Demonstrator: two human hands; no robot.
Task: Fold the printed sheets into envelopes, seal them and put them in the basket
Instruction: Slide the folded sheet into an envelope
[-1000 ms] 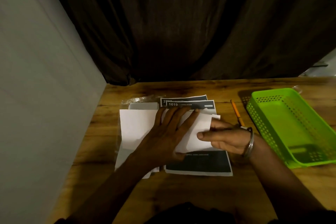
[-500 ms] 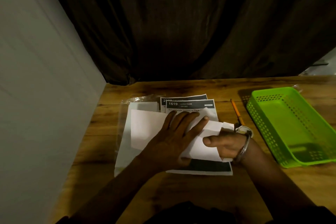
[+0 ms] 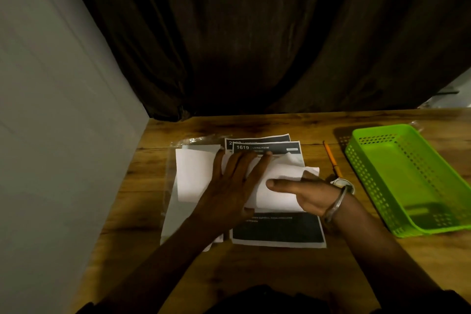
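Head view: left hand (image 3: pixel 230 186) spread flat, pressing a white folded sheet (image 3: pixel 276 187) onto printed sheets (image 3: pixel 277 233) on the wooden counter (image 3: pixel 254 275). Right hand (image 3: pixel 309 192) gripping the sheet's right edge, thumb on top. Green basket (image 3: pixel 410 178) at right, well apart.

We see a brown wooden tabletop (image 3: pixel 280 270). A big dark curtain (image 3: pixel 254 33) hangs behind it. A gray wall (image 3: pixel 56 109) stands on the left side. An orange pencil (image 3: pixel 331 160) lies on the wood, near the far edge. A clear plastic bag (image 3: pixel 193 140) lies flat on the wood, closer to the wall.
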